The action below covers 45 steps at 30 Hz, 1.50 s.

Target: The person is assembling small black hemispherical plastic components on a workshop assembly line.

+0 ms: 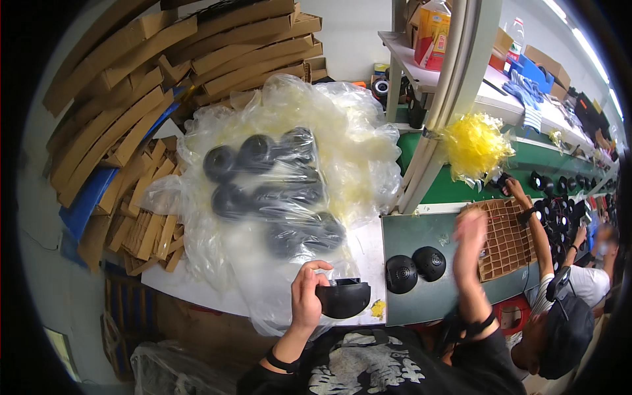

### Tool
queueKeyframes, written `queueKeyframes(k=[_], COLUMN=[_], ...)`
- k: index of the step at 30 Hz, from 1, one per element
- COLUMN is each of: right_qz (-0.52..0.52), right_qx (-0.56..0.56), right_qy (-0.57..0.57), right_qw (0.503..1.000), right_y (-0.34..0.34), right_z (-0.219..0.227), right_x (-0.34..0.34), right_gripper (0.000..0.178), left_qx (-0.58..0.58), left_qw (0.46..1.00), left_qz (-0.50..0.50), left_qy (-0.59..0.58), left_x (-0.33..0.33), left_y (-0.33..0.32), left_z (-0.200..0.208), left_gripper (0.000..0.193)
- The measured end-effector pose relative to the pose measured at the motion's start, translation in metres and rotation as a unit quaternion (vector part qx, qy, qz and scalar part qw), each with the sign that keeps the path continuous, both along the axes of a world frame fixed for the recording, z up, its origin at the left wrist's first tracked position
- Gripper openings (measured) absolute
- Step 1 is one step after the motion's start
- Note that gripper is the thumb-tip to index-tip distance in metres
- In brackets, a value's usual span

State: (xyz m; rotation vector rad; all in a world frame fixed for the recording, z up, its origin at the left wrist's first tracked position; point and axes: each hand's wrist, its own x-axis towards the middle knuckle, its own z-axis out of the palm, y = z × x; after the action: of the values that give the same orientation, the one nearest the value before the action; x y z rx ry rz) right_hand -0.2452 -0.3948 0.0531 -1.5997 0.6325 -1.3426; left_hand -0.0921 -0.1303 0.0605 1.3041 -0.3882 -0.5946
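Pinching a black dome shell (pixel 342 297), my left hand (pixel 307 299) holds it over the white sheet (pixel 365 253); right hand (pixel 469 240) blurred, raised, grip untellable.
I judge it early: two domes (pixel 415 266) lie out, many remain bagged (pixel 276 191).

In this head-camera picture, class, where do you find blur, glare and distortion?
Head view: the raised right hand is motion-blurred; the left hand holding a black dome part is sharp; glare streaks the clear plastic bags; shelf posts bow near the dark rim.
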Motion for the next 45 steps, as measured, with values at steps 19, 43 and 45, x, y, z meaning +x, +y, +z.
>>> queueKeyframes(k=[19,43,45], right_qz=[-0.061,0.415,0.351], right_qx=[-0.314,0.051,0.177], right_qy=[0.009,0.314,0.324], right_qw=[0.948,0.852,0.86], right_y=[0.012,0.11,0.078], right_z=[0.099,-0.064,-0.092], right_x=[0.005,-0.008,-0.012], right_gripper=[0.006,0.093,0.092], left_qx=[0.091,0.086,0.245], left_qw=[0.993,0.928,0.939], left_qz=[0.056,-0.223,-0.229], left_qy=[0.049,0.285,0.075], left_x=[0.021,-0.013,0.001], left_y=[0.004,-0.003,0.022], left_z=[-0.037,-0.14,-0.193], left_gripper=[0.043,0.043,0.039])
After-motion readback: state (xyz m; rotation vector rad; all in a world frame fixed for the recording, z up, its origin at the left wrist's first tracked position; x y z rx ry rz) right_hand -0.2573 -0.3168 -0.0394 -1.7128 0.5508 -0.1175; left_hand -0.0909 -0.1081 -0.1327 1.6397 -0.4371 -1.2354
